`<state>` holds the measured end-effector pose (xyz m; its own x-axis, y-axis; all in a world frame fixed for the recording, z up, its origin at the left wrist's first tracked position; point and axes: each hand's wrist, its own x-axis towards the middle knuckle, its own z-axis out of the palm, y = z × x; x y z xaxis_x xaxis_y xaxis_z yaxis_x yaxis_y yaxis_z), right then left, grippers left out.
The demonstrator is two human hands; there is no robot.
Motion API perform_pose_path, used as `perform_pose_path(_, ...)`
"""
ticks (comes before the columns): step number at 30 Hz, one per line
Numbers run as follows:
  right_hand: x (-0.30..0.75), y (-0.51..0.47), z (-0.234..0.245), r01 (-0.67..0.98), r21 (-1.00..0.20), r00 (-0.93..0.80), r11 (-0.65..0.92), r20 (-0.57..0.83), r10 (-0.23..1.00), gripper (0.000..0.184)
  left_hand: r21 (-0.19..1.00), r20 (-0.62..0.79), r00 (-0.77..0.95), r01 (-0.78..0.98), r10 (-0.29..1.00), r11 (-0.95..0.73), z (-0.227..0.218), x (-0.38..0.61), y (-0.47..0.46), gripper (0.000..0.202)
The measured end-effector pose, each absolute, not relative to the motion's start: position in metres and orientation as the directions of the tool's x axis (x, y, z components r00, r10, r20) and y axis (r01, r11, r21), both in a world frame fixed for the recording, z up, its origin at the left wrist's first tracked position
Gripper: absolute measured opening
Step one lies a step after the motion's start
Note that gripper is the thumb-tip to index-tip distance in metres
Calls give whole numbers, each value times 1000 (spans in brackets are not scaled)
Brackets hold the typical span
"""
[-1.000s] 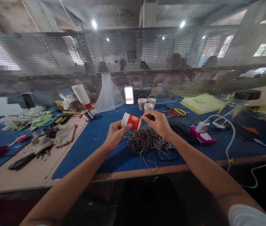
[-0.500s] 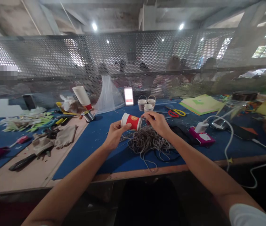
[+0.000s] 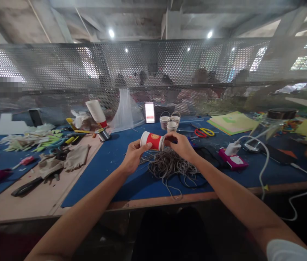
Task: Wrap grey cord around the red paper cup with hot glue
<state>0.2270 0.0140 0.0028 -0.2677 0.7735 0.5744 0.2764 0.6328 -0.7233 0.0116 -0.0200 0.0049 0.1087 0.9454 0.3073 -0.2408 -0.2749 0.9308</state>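
A red paper cup (image 3: pixel 152 140) with a yellow emblem lies on its side in the air above the blue mat (image 3: pixel 120 159). My left hand (image 3: pixel 133 156) grips its rim end, thumb on top. My right hand (image 3: pixel 179 145) is closed in a pinch at the cup's base end; what it pinches there is too small to make out. Right under both hands lies a tangled heap of grey cord (image 3: pixel 169 166).
Three small cups with wire handles (image 3: pixel 170 121) stand behind the hands. Scissors (image 3: pixel 203 131), green paper sheets (image 3: pixel 231 121), a pink device (image 3: pixel 233 161) with a white cable (image 3: pixel 264 159), a white cup stack (image 3: pixel 96 112) and gloves (image 3: pixel 63 161) lie around. A perforated metal screen (image 3: pixel 153 72) closes off the far side.
The cup stays held between both hands. My right hand's fingers have shifted slightly along the cup's base end. The view has tilted down a little.
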Motion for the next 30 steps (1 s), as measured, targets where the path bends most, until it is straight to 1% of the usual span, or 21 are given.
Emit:
perform_pose_path(5, 228, 7, 9, 331, -652, -232, 682, 644, 729, 12, 932, 266, 176, -297, 948, -207, 7, 10, -21, 36)
perform_pose_path(9, 227, 5, 10, 378, -566, -278, 733, 685, 673, 13, 949, 195, 192, -284, 962, -136, 7, 11, -22, 34)
perform_pose_path(13, 227, 4, 11, 407, -505, -326, 761, 698, 637, 14, 956, 197, 189, -256, 962, -145, 6, 12, -21, 32)
perform_pose_path(17, 229, 1, 15, 422, -469, -274, 776, 750, 602, 9, 948, 236, 154, -251, 959, -193, 3, 12, -18, 30)
perform_pose_path(20, 230, -1, 18, 368, -479, -265, 797, 767, 584, 8, 951, 264, 143, -205, 954, -232, 0, 10, -16, 30)
perform_pose_path(25, 229, -3, 20, 258, -579, -242, 773, 736, 632, 12, 959, 273, 140, -114, 952, -258, -3, 8, -17, 31)
perform_pose_path(30, 228, -5, 21, 249, -619, -215, 744, 714, 666, 14, 969, 247, 144, -37, 958, -244, 2, 11, -22, 35)
